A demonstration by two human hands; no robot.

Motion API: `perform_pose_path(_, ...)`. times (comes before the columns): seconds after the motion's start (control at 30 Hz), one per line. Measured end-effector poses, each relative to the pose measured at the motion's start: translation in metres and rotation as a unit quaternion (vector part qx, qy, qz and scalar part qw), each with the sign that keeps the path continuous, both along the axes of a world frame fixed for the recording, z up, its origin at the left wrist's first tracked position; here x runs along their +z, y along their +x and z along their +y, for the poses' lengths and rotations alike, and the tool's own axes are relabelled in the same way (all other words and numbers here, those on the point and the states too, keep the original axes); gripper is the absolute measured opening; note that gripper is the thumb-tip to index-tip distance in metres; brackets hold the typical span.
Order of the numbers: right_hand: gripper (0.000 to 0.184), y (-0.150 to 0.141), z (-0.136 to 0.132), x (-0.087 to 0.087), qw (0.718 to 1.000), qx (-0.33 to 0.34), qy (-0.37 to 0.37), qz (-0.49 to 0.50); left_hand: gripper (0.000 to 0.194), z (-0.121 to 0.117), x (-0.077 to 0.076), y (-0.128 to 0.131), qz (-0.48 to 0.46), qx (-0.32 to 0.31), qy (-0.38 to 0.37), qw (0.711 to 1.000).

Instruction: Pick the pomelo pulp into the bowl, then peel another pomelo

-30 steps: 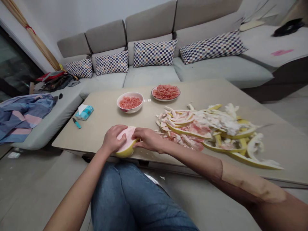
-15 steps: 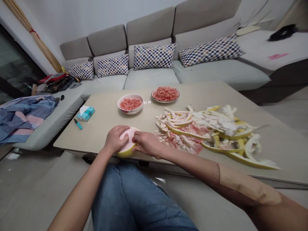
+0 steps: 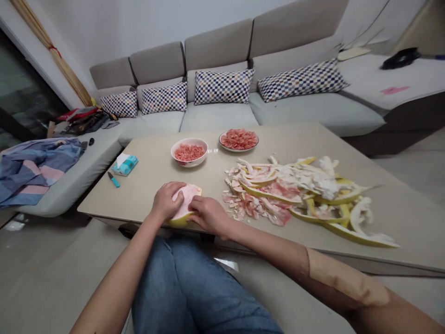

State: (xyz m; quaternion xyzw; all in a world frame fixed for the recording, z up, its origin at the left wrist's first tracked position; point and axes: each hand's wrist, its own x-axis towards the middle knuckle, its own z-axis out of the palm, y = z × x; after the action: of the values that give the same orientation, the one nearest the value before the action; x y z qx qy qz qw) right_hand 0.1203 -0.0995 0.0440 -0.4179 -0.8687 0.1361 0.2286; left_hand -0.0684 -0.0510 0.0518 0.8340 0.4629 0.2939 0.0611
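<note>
A partly peeled pomelo (image 3: 183, 202), pale pink on top with yellow rind below, is held at the table's near edge. My left hand (image 3: 167, 200) wraps round its left side, thumb lying across the pink face. On the right side, my right hand (image 3: 207, 214) has its fingers bent and pressed in at the border of rind and pith. Exactly what those fingertips pinch is hidden. Beyond the fruit stand a white bowl (image 3: 189, 163) and a dark-rimmed plate (image 3: 239, 149), both holding pieces of red pomelo flesh.
To the right, a heap of yellow rind strips and white pith (image 3: 295, 185) spreads over the coffee table (image 3: 146, 162). At the left lie a tissue pack (image 3: 125, 165) and a small turquoise-handled knife (image 3: 114, 180). A grey sofa (image 3: 219, 116) with checkered cushions runs behind.
My right hand has shifted slightly down and left along the pomelo's edge. My left hand keeps its hold. The whole view has tilted up a little, so the room sits lower.
</note>
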Motion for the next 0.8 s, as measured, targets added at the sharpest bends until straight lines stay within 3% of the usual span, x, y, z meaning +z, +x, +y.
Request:
perform_pose_path(0.2, 0.014, 0.002, 0.004, -0.002, 0.999, 0.005, -0.025, 0.03, 0.032, -0.004, 0.001, 0.006, 0.014, 0.023, -0.018, 0.999)
perform_pose_path(0.33, 0.013, 0.019, 0.021, 0.005, 0.999, 0.012, -0.016, 0.044, 0.036, -0.001, 0.005, 0.008, 0.025, 0.055, -0.035, 0.998)
perform_pose_path(0.5, 0.018, 0.038, 0.037, 0.014, 0.999, 0.028, -0.005, 0.022, 0.038, 0.007, 0.007, 0.002, 0.064, 0.046, -0.062, 0.995)
perform_pose_path(0.67, 0.036, 0.036, 0.031, 0.009, 0.996, 0.061, 0.056, -0.028, 0.038, 0.006, 0.003, 0.002, 0.01, 0.033, -0.073, 0.997)
perform_pose_path(0.8, 0.024, 0.03, 0.026, 0.002, 0.997, 0.062, 0.053, -0.002, 0.038, 0.003, 0.006, 0.005, 0.002, 0.025, -0.084, 0.996)
